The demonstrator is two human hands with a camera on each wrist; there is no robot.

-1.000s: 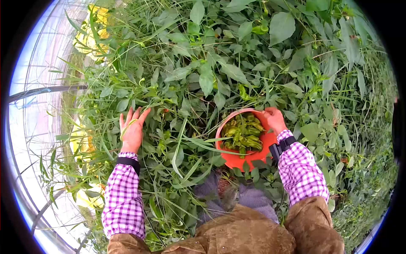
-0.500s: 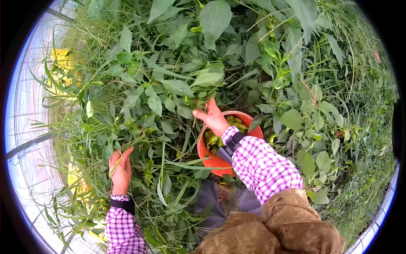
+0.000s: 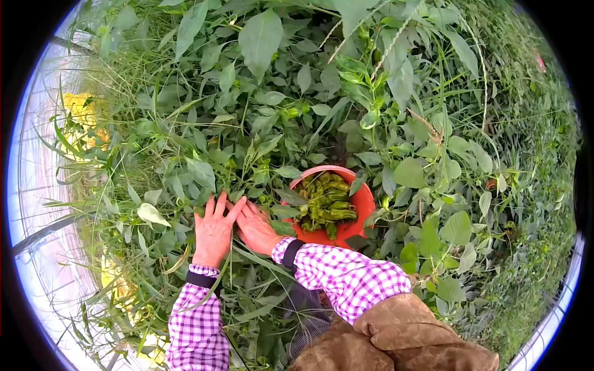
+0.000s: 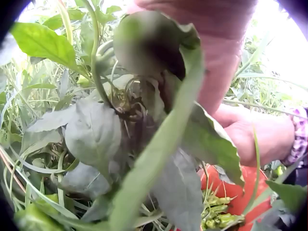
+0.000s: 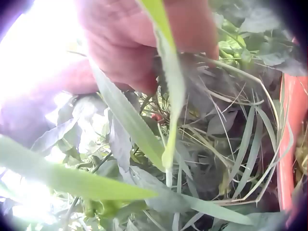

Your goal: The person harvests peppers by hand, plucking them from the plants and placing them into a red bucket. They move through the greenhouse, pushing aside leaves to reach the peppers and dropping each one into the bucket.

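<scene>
Two hands lie side by side in the greenery. My left hand (image 3: 215, 230) rests flat, its fingers (image 3: 211, 208) straight and spread over the leaves (image 3: 201, 173), holding nothing. My right hand (image 3: 257, 227) touches it at the index side, fingers fairly straight, but their tips slip under the foliage, so I cannot tell whether they pinch anything there. The leaves under my palms sit just to the left of the bucket, in the thick of the plants. I judge them thin, soft and limp; they would fold or tear under a careless pull. I would part them with flat fingers and take hold at a stem, which feels stiffer but may snap. Long grass blades (image 3: 247, 260) thread through them, tough and springy, likely to drag across my wrists. In the right wrist view a small red speck (image 5: 156, 117) shows among the stems, too blurred to name. Just right of my right hand stands an orange bucket (image 3: 366, 201), rigid plastic by the look, best held by its rim. It holds green peppers (image 3: 327, 201), light, firm and probably waxy, best taken near the stalk. My checked sleeves (image 3: 346, 278) carry no brand, label or lettering that I can read, nor does the bucket.
</scene>
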